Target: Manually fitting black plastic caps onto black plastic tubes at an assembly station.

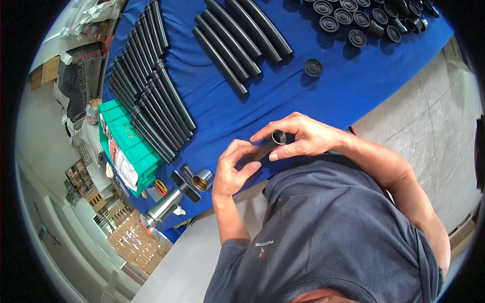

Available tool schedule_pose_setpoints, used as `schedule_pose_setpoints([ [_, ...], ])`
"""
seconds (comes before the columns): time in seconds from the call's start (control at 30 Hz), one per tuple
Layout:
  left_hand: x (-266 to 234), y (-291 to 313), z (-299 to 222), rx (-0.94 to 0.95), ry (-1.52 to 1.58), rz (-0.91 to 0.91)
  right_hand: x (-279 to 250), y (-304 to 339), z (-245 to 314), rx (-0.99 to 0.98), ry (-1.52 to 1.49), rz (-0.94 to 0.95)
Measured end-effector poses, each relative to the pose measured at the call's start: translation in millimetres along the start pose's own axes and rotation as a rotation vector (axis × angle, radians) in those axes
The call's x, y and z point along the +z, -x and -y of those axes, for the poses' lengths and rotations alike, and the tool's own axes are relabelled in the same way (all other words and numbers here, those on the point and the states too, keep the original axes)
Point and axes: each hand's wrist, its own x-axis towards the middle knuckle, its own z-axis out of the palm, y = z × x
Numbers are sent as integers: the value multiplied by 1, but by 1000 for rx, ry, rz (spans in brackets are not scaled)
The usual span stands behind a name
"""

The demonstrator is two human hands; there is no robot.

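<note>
A short-looking view of a black tube (263,147) shows between my hands, its open end tipped up toward me. My left hand (233,166) wraps around its lower part, thumb on the near side. My right hand (303,135) is closed around the open end, with the fingers on the far side and the thumb on the near side. The tube's other end is hidden behind my left hand. On the blue cloth (333,108) beyond my hands lies a single round black ribbed cap (312,67).
Black tubes (230,43) lie in a row ahead, with more stacked tubes (151,96) at the left. Several black caps (361,19) cluster at the far right. Left of my hands are a green crate (132,139), a metal cylinder tool (164,206) and yellow-handled scissors (160,187).
</note>
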Motion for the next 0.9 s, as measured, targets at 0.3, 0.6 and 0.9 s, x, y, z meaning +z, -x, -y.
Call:
schedule_pose_setpoints([
  [0.3, -3, 1, 5, -183, 394, 71, -4, -3, 6, 20, -45, -16],
  [0.6, 1, -9, 11, -222, 278, 7, -2, -1, 6, 65, 21, 9],
  [0.9, -6, -18, 3, 13, 80, 63, 0, -6, -4, -32, 60, -40],
])
